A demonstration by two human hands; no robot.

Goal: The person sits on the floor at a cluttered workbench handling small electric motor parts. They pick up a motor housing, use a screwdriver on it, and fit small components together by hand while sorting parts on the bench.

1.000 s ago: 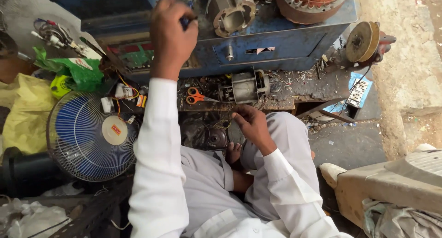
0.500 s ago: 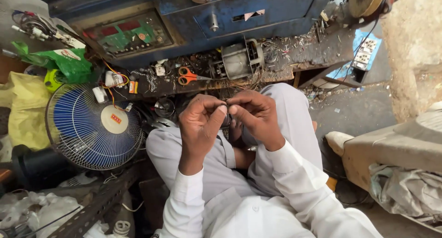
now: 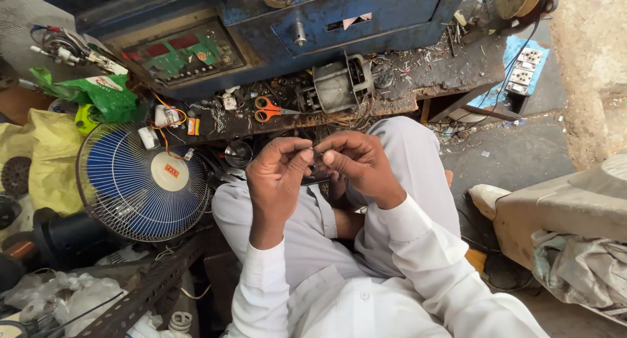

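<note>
I sit cross-legged in light grey trousers and a white shirt. My left hand (image 3: pixel 277 175) and my right hand (image 3: pixel 358 161) meet over my lap, fingertips pinched together on a small dark metal part (image 3: pixel 314 163). The part is mostly hidden by my fingers, so its shape is unclear. Just beyond my hands, on a cluttered dark wooden board (image 3: pixel 405 103), lie orange-handled scissors (image 3: pixel 269 109) and a grey electric motor (image 3: pixel 339 84) with copper windings.
A blue-bladed table fan (image 3: pixel 144 181) leans at my left, by yellow (image 3: pixel 32 161) and green (image 3: pixel 104 96) plastic bags. A blue metal machine with a green control panel (image 3: pixel 186 54) stands behind the board. A white power strip (image 3: pixel 526 70) lies right; a beige seat (image 3: pixel 562 207) is nearer.
My left hand came down from the blue machine to my lap and joined the right hand on the small part. The view has tilted down a little.
</note>
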